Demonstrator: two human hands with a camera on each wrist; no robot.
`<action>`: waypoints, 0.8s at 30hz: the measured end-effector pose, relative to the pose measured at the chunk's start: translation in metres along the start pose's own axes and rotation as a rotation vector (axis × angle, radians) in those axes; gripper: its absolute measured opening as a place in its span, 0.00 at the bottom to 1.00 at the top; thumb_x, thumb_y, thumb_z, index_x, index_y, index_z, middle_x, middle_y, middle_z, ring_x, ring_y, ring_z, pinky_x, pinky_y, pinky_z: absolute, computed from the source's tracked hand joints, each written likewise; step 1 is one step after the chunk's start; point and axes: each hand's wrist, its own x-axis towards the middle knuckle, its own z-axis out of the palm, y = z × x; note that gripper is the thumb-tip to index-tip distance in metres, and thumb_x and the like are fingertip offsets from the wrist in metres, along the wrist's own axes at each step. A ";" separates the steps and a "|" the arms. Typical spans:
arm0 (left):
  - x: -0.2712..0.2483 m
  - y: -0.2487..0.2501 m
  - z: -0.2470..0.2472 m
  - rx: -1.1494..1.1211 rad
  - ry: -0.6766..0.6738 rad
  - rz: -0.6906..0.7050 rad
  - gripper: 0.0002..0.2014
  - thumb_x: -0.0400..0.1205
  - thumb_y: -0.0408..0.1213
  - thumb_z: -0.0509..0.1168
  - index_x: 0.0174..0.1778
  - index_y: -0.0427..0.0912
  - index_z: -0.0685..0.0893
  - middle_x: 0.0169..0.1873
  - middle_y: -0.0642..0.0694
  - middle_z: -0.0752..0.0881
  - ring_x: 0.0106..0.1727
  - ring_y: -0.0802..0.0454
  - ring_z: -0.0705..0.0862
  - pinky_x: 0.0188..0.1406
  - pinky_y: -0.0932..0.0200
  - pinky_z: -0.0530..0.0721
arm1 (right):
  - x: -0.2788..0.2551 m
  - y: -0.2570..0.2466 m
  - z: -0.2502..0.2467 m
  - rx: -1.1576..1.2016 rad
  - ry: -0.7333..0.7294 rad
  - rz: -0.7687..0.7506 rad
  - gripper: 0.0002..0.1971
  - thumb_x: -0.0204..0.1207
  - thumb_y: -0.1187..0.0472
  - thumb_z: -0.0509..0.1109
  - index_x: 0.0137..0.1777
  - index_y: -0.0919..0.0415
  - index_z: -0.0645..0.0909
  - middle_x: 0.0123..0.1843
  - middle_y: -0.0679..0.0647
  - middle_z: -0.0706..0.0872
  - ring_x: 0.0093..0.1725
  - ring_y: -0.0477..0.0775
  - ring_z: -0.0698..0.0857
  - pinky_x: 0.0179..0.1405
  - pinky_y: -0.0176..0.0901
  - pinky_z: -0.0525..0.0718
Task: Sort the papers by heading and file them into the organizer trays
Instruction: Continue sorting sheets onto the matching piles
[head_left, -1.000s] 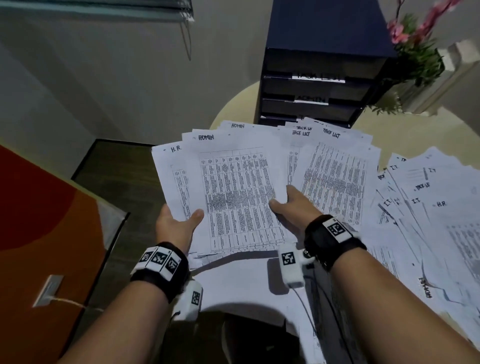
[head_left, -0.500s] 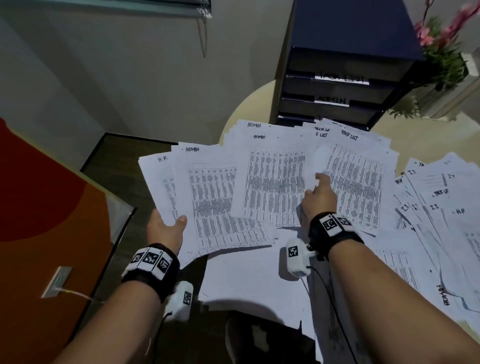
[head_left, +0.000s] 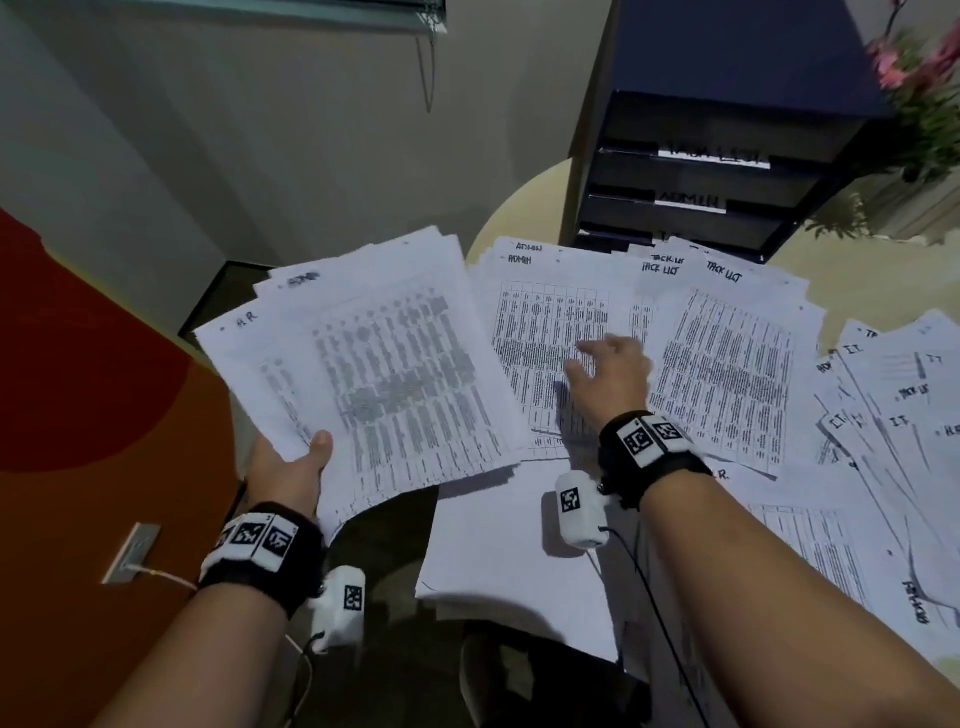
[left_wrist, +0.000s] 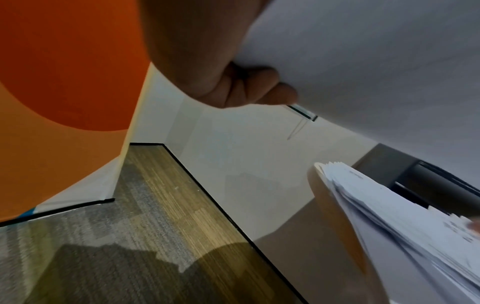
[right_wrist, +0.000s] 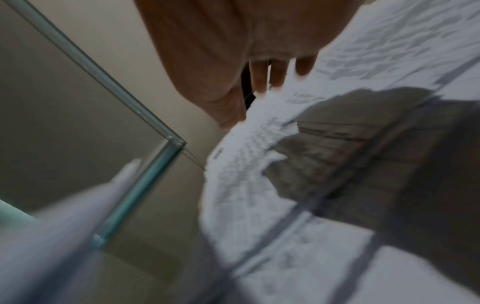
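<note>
Since the earlier frame: held sheaf (head_left: 384, 364) swung left, clear of the table (head_left: 519, 228) stacks. Left hand (head_left: 288, 470) — thumb on top, fingers curled beneath, pinching the sheaf's lower corner; top sheets headed ADMIN and H.R. Right hand (head_left: 610, 371) — fingers spread, over the ADMIN stack (head_left: 545, 332), beside the TASK LIST stack (head_left: 727, 358). Organizer trays (head_left: 701, 176) behind, labelled.
</note>
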 end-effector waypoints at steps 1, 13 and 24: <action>-0.005 0.002 0.005 -0.003 -0.044 0.024 0.20 0.81 0.37 0.73 0.68 0.51 0.78 0.58 0.49 0.85 0.59 0.44 0.84 0.62 0.43 0.81 | -0.006 -0.010 -0.004 0.158 -0.122 -0.006 0.15 0.83 0.51 0.66 0.59 0.61 0.85 0.63 0.63 0.84 0.60 0.60 0.81 0.65 0.52 0.76; -0.036 0.015 0.052 -0.051 -0.434 0.051 0.42 0.82 0.21 0.66 0.83 0.60 0.56 0.50 0.63 0.84 0.53 0.61 0.83 0.60 0.46 0.79 | -0.028 0.034 -0.018 0.392 -0.218 0.107 0.10 0.81 0.67 0.69 0.60 0.64 0.78 0.55 0.58 0.87 0.57 0.60 0.85 0.52 0.42 0.79; -0.035 -0.030 0.057 0.082 -0.495 -0.049 0.27 0.78 0.21 0.71 0.60 0.62 0.86 0.67 0.48 0.84 0.56 0.39 0.89 0.60 0.41 0.87 | -0.053 0.091 0.002 0.554 -0.092 0.276 0.14 0.75 0.73 0.71 0.34 0.54 0.80 0.34 0.52 0.85 0.37 0.54 0.80 0.40 0.44 0.78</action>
